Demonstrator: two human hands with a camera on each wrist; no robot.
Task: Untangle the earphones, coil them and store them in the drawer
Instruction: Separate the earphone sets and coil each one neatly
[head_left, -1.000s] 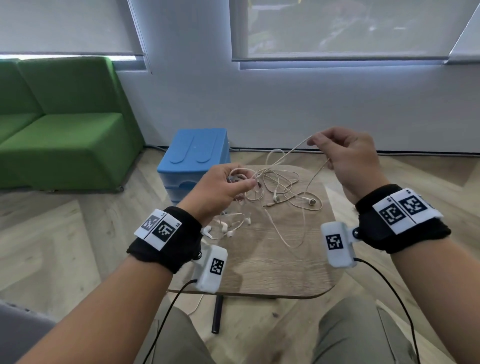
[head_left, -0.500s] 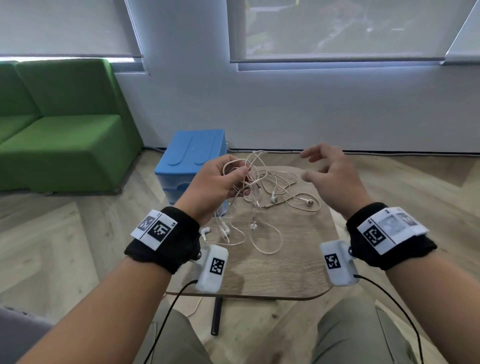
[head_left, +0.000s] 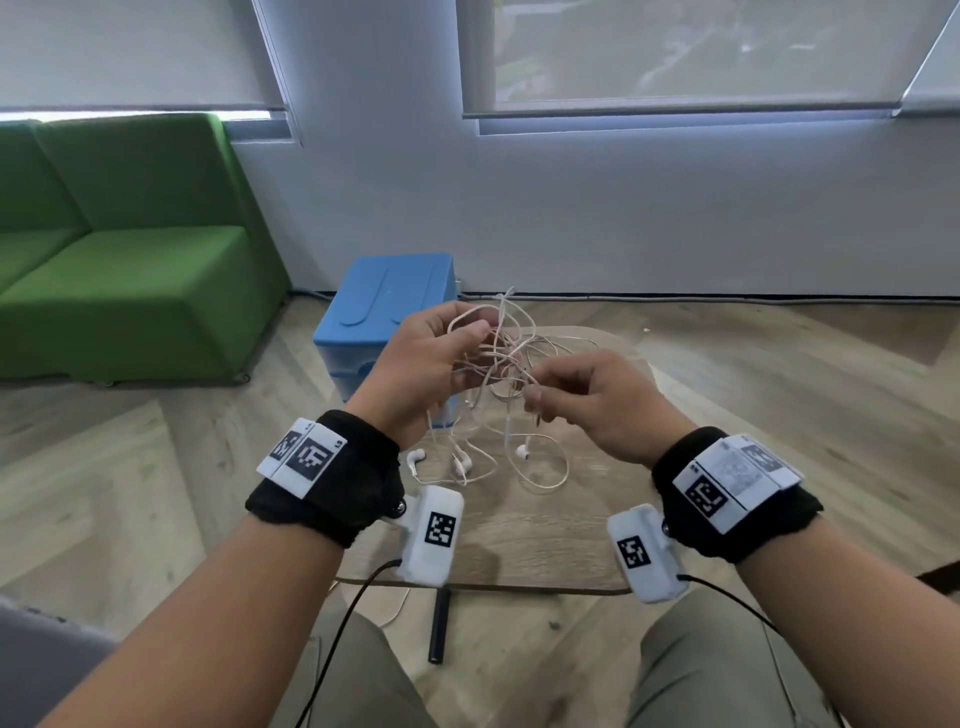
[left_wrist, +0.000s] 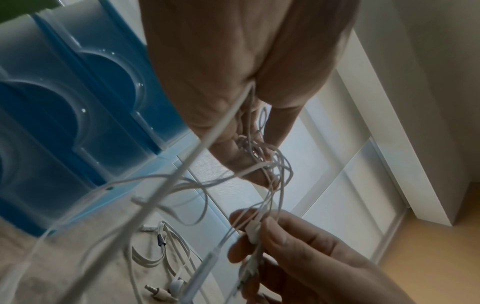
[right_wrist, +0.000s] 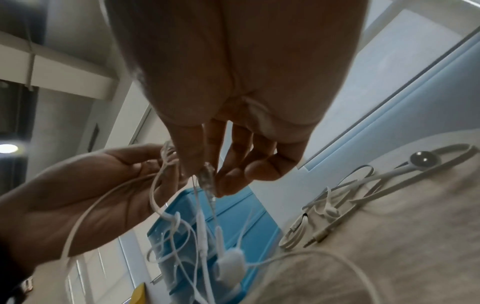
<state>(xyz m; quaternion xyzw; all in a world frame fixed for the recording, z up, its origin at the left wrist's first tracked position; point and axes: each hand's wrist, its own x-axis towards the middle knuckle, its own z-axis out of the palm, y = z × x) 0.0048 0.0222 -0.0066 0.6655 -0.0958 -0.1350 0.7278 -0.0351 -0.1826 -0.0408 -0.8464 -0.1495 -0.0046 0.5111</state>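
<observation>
A tangle of white earphone cords (head_left: 501, 358) hangs in the air above the small wooden table (head_left: 519, 535). My left hand (head_left: 441, 353) grips the upper bunch of loops (left_wrist: 262, 156). My right hand (head_left: 550, 389) pinches a small inline piece of the cord (right_wrist: 207, 179) between thumb and fingers, just right of the left hand (right_wrist: 85, 185). Earbuds (head_left: 522, 451) and loose loops (head_left: 540, 467) dangle down to the tabletop. In the right wrist view another cord with a round piece (right_wrist: 423, 159) and a plug lies on the table. The blue drawer unit (head_left: 384, 312) stands behind the table on the left.
A green sofa (head_left: 119, 260) stands on the left by the wall. Windows with lowered blinds (head_left: 701, 57) fill the wall ahead. The floor is wooden. My knees sit below the table's near edge, and a black table leg (head_left: 439, 623) shows between them.
My right hand let go of the long strand it had held up high, came down and left, and now pinches the cord close to my left hand. The tangle rose off the table.
</observation>
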